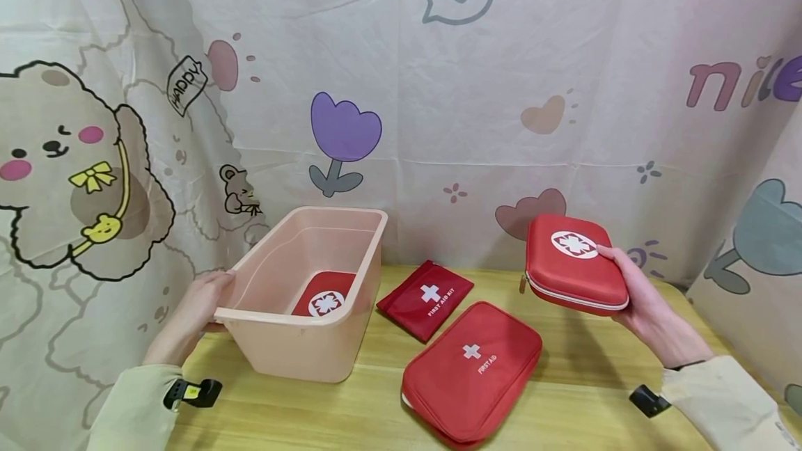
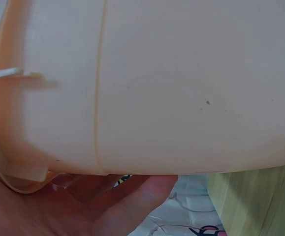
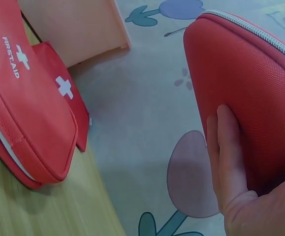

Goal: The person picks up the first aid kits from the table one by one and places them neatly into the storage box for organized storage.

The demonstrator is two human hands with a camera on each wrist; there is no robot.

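A red hard-shell first aid case (image 1: 567, 266) with a white round emblem is held up over the right side of the table. My right hand (image 1: 642, 301) grips it by its right side, thumb on top and fingers underneath, as the right wrist view shows on the case's underside (image 3: 250, 88). At the left, my left hand (image 1: 197, 305) holds the rim of a peach plastic bin (image 1: 294, 346); its fingers lie along the outer wall (image 2: 191, 98) in the left wrist view. Inside the bin lies a red item with a similar white emblem (image 1: 326, 303), partly hidden by the wall.
A flat red first aid kit pouch (image 1: 426, 301) lies right of the bin. In front of it rests a larger red first aid bag (image 1: 473, 374) with a white cross. Behind the wooden table (image 1: 601, 381) hangs a printed curtain (image 1: 438, 110).
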